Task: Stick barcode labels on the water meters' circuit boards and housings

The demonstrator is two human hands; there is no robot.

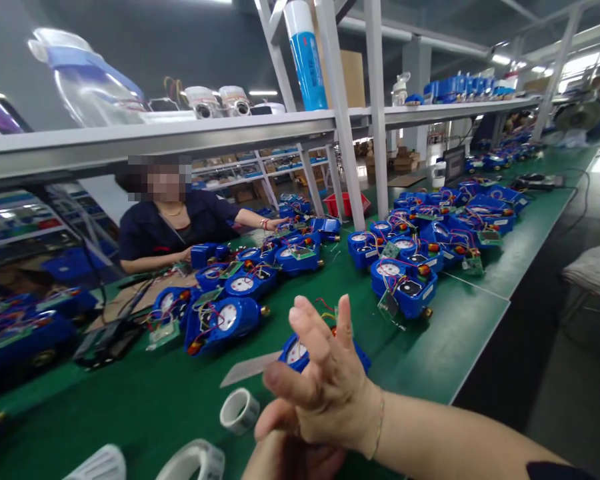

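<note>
**A:** Head view: what could go wrong?

**B:** Wires, mostly. Blue meter unit (295, 357) sits lower ctr, behind R hand (330, 387), partly hidden. Its loose wires (326, 316) stick up nr the fingers, so a careless swipe could prob. snag one & strain a joint.

**A:** Grip?

**B:** R hand's released: fingers spread, nothing visible in it. L hand (280, 457) is tucked below, bottom ctr, mostly hidden; can't tell its grip.

**A:** Other risks?

**B:** Small white roll (251, 414) is just left of the R thumb; a bump could shove it away, I'd guess. Pale strip (250, 369) by the unit could get dragged too.

**A:** Surface & room?

**B:** Green worktop (425, 373), lower left to upper right, crowded w/ other blue units (245, 283), some w/ boards out on wires. Co-worker (180, 217) at ctr left. Shelf (190, 138) above carries a clear bottle (93, 80), upper left, & a blue-white can (307, 63), top ctr. Stool (595, 270) at right edge; ceiling lights upper right.
</note>
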